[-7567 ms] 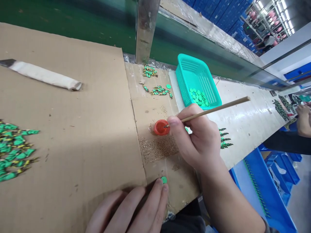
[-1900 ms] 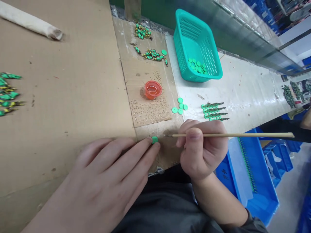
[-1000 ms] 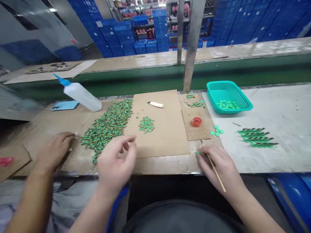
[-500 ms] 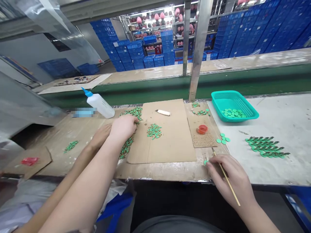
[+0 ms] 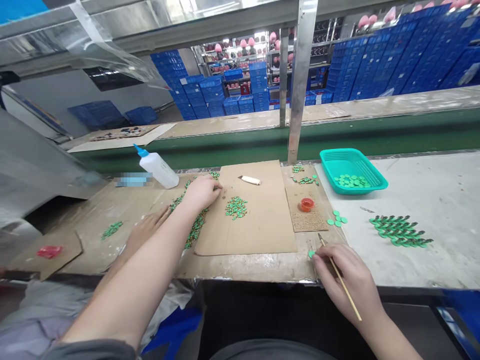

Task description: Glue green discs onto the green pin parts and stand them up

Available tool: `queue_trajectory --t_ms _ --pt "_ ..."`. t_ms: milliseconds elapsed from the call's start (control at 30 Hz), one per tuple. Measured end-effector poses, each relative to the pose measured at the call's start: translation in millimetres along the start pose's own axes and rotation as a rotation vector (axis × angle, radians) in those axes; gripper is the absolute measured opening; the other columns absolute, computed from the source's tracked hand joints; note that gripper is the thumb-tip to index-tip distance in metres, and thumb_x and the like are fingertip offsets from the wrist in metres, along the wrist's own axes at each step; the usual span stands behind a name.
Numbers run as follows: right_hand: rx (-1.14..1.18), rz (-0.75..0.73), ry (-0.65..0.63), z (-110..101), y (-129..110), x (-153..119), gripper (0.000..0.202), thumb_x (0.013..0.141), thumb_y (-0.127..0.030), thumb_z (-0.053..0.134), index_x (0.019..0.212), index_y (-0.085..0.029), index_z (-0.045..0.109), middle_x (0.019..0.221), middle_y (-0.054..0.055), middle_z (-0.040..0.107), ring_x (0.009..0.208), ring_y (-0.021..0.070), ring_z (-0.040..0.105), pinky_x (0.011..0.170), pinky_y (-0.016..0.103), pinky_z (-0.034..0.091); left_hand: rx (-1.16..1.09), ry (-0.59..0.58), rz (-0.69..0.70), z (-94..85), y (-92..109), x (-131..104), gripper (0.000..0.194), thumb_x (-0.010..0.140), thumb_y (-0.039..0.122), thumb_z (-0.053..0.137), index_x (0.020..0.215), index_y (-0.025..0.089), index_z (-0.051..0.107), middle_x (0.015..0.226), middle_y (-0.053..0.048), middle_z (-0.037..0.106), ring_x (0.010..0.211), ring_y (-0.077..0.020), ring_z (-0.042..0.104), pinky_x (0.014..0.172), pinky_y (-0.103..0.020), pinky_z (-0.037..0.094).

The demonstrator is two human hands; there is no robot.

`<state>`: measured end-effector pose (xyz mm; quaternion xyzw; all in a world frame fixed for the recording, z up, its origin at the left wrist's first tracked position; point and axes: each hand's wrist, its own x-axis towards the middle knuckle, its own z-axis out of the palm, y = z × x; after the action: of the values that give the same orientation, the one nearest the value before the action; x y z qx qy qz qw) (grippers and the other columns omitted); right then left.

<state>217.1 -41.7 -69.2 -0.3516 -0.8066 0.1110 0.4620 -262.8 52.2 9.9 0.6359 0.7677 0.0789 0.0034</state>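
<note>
My left hand (image 5: 204, 192) is over the left edge of the cardboard sheet (image 5: 262, 235), fingers bent together in a pinch. What they hold, if anything, is too small to make out. Beneath and beside it lies a long pile of small green-and-gold pieces (image 5: 195, 232). A smaller heap of the same pieces (image 5: 236, 207) rests on the cardboard. At the table's front edge my right hand (image 5: 347, 275) pinches a green disc (image 5: 311, 254) between thumb and finger. A thin wooden-handled brush (image 5: 345, 287) is also in that hand, its dark tip pointing away from me.
A co-worker's hand (image 5: 148, 227) reaches in behind my left forearm. On the table are a glue bottle (image 5: 159, 170), a knife (image 5: 250, 180), a red cup (image 5: 307, 204), loose green discs (image 5: 337, 220), a green basket (image 5: 375, 185) and rows of discs bearing upright pieces (image 5: 399, 231).
My left hand has moved from the pile to the cardboard's edge. The co-worker's hand has drawn back to the left. My right hand still holds the disc and brush. The view has shifted slightly.
</note>
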Motion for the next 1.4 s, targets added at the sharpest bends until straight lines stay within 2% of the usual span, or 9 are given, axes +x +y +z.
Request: queue_trajectory --t_ms 233,367,467,633,867,1067,1200,1333,1400 --pt "0.070 0.007 0.072 -5.1 1.1 1.6 0.014 0.118 -0.017 0.067 0.110 -0.028 0.071 0.096 0.002 0.083 0.089 0.0217 0.084 0.081 0.034 0.070 -0.281 0.131 -0.042 -21.5 20.9 -6.6 0.040 0.114 0.052 0.082 0.137 0.019 0.078 0.138 -0.011 0.081 0.122 -0.0269 0.080 0.110 -0.052 0.071" --pt "0.095 0.104 0.136 -11.5 -1.9 -12.0 0.020 0.122 -0.027 0.061 0.123 -0.030 0.081 0.113 0.004 0.091 0.105 0.0238 0.092 0.094 0.033 0.077 -0.526 0.212 0.067 -19.2 71.6 -84.2 0.029 0.117 0.045 0.075 0.121 0.018 0.083 0.114 -0.008 0.087 0.107 -0.0236 0.086 0.101 -0.047 0.074" --pt "0.170 0.182 0.001 -16.2 -12.0 -19.7 0.015 0.119 -0.035 0.071 0.118 -0.032 0.085 0.113 0.002 0.095 0.103 0.0248 0.096 0.093 0.028 0.079 -0.690 0.163 0.284 0.5 134.1 -162.3 0.017 0.111 0.037 0.078 0.103 0.026 0.089 0.101 -0.004 0.092 0.095 -0.0203 0.089 0.090 -0.033 0.075" --pt "0.570 0.481 -0.198 -15.3 -34.8 -13.8 0.025 0.107 -0.047 0.089 0.094 -0.028 0.078 0.091 0.004 0.090 0.082 0.0277 0.095 0.075 0.025 0.079 -0.830 0.168 0.550 24.5 202.3 -231.4 0.036 0.109 0.021 0.081 0.144 0.029 0.078 0.115 0.000 0.095 0.094 -0.0161 0.092 0.091 -0.022 0.073" --pt "0.858 0.685 -0.179 -12.3 -39.8 -1.2 0.033 0.100 -0.046 0.097 0.086 -0.028 0.073 0.079 0.002 0.084 0.071 0.0240 0.088 0.066 0.024 0.074 -0.794 0.257 0.723 15.8 207.3 -222.4 0.043 0.115 0.015 0.071 0.157 0.023 0.068 0.118 -0.006 0.095 0.091 -0.0185 0.093 0.091 -0.025 0.075" --pt "1.032 0.774 0.057 -14.3 -68.3 11.7 0.047 0.099 -0.051 0.100 0.084 -0.026 0.063 0.078 0.000 0.076 0.069 0.0155 0.075 0.069 0.024 0.069 -1.335 0.076 0.213 20.9 229.3 -222.6 0.004 0.102 0.033 0.096 0.106 0.032 0.095 0.086 0.000 0.090 0.070 -0.0146 0.085 0.067 -0.017 0.069" --pt "1.099 0.852 0.083 -5.3 -65.8 9.8 0.045 0.099 -0.049 0.100 0.091 -0.026 0.062 0.084 -0.002 0.078 0.073 0.0157 0.077 0.074 0.027 0.071 -1.624 -0.068 -0.049 35.0 239.9 -212.2 0.025 0.090 0.058 0.106 0.095 0.035 0.098 0.078 -0.003 0.087 0.056 -0.0169 0.080 0.050 -0.019 0.064" --pt "0.751 0.638 0.014 -24.5 -43.7 9.0 0.014 0.112 -0.026 0.080 0.126 -0.027 0.077 0.113 0.006 0.091 0.099 0.0216 0.090 0.093 0.035 0.077 -1.537 -0.017 -0.060 39.3 236.6 -197.2 0.034 0.085 0.065 0.107 0.090 0.033 0.097 0.080 -0.004 0.087 0.055 -0.0161 0.077 0.054 -0.022 0.068" --pt "0.464 0.431 -0.020 -40.6 -25.5 13.6 0.037 0.116 -0.015 0.063 0.148 -0.027 0.076 0.139 0.011 0.090 0.126 0.0254 0.089 0.115 0.045 0.075 -1.373 0.031 -0.023 38.0 229.6 -186.9 0.036 0.088 0.068 0.103 0.089 0.033 0.096 0.087 -0.005 0.089 0.062 -0.0166 0.080 0.060 -0.023 0.070"
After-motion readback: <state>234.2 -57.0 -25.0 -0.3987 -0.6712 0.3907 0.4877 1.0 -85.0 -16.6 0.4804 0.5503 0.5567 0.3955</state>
